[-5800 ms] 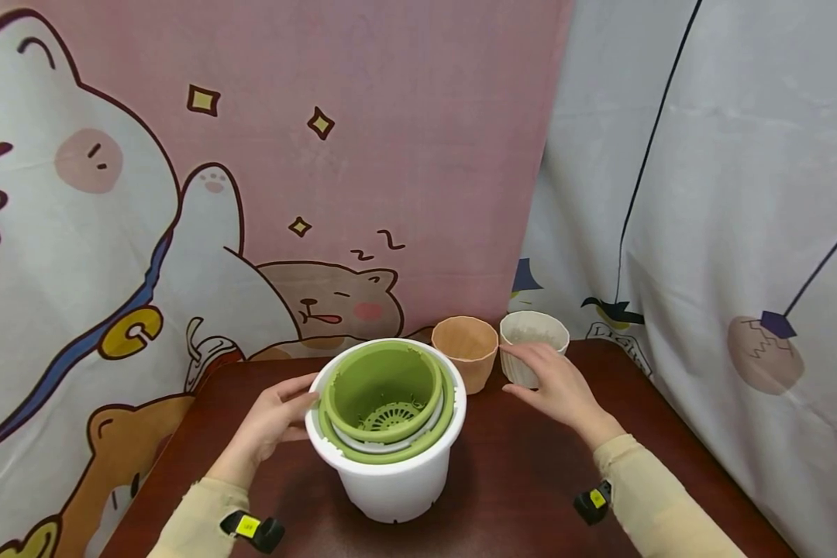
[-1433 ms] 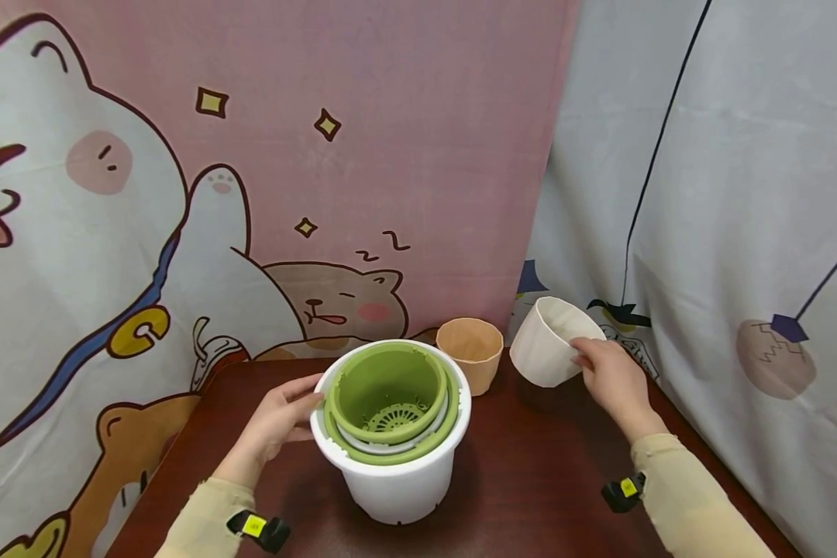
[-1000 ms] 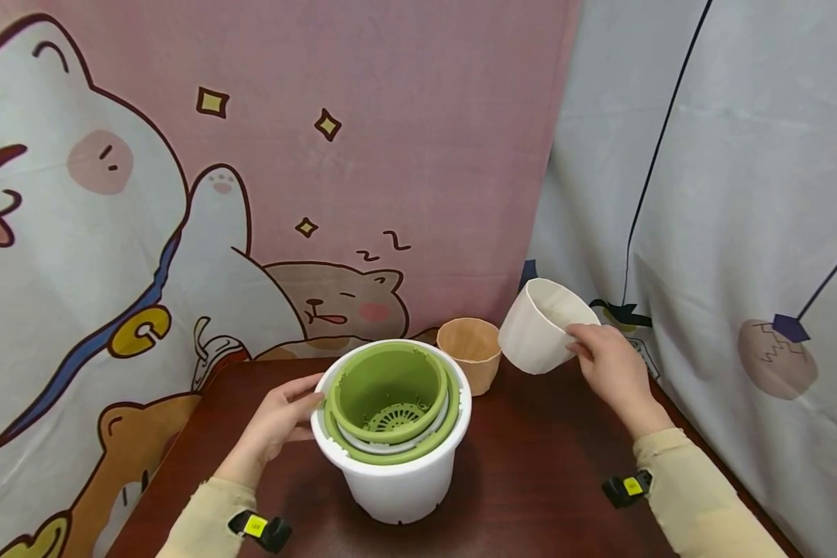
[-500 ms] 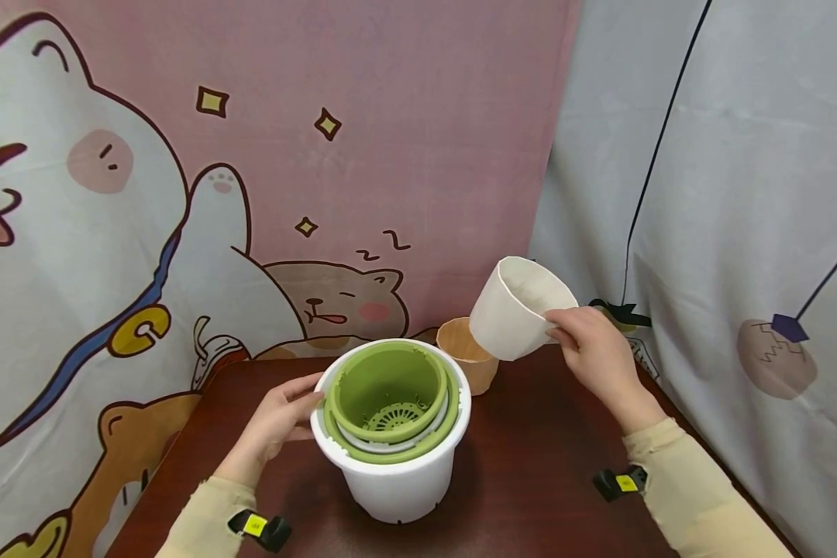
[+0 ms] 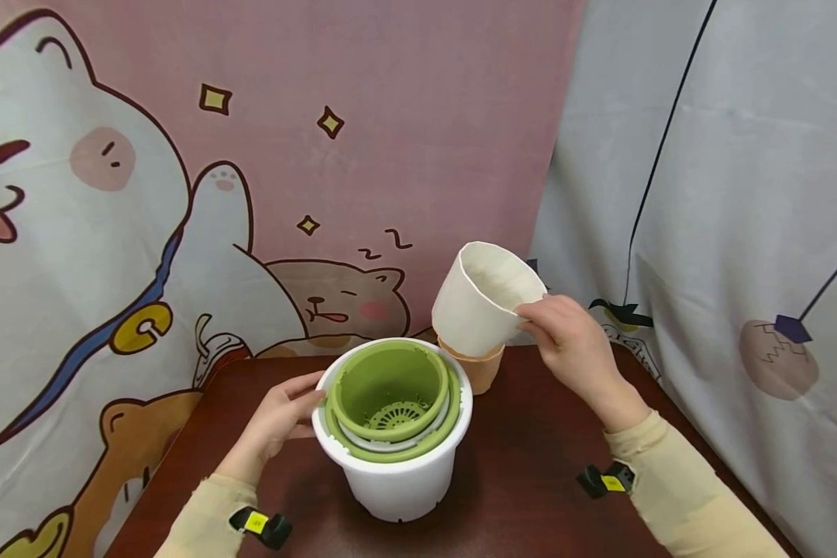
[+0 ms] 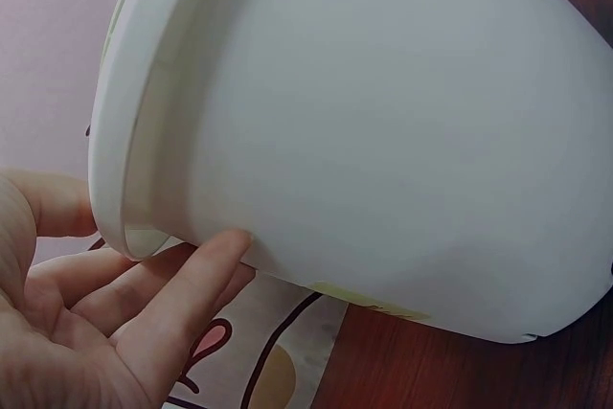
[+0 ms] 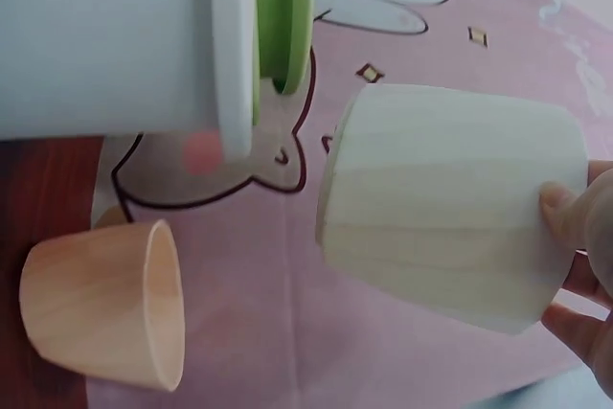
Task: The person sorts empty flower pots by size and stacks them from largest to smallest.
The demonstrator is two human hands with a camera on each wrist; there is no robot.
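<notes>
A large white flowerpot (image 5: pixel 404 482) stands upright on the table, with green flowerpots (image 5: pixel 384 387) and a white one nested inside it. My left hand (image 5: pixel 279 415) grips its rim at the left side; in the left wrist view the fingertips (image 6: pixel 230 246) lie under the rim against the outer wall. My right hand (image 5: pixel 579 349) pinches the rim of a small faceted white flowerpot (image 5: pixel 467 310), tilted and raised off the table. In the head view it overlaps the small orange flowerpot (image 5: pixel 481 373), which stands behind the large one. The right wrist view shows a gap between these two small pots.
The dark red-brown table (image 5: pixel 530 465) reaches back to a pink cartoon curtain (image 5: pixel 418 155). A pale grey curtain (image 5: pixel 711 232) hangs along the right side.
My right hand took hold of the small white flowerpot, lifted and tilted it, and carried it left from its place at the back right. The left hand stays at the large pot's rim.
</notes>
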